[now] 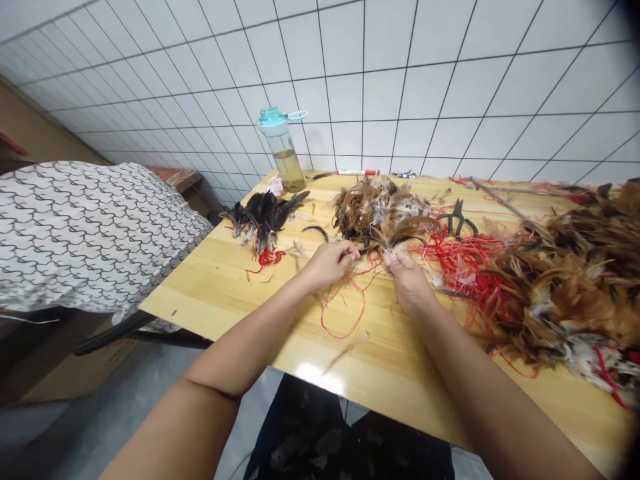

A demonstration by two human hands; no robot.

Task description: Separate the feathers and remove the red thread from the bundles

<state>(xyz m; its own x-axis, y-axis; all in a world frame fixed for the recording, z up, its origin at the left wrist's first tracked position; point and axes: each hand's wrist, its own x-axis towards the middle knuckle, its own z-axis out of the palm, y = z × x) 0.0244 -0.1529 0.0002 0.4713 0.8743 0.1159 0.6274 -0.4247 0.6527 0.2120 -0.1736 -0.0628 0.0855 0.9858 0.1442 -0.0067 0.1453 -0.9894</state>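
My left hand (333, 261) is closed in a pinch, with red string (343, 335) running from its fingertips and looping on the table towards me. Close beside it, my right hand (407, 277) is closed on the base of a small bunch of brown feathers (405, 230), whose tips fan out away from me. Just beyond both hands lies a pile of loose brown and white feathers (370, 200). Its near edge is partly hidden by the fingers. A tangle of red string (465, 257) spreads to the right of my right hand.
Black feathers (265, 217) tied with red string lie at the left, near a water bottle (287, 157). Black-handled pliers (459, 219) and a red marker (356, 173) lie farther back. A large feather heap (575, 280) covers the right side. Patterned cloth (95, 233) hangs beyond the table's left edge.
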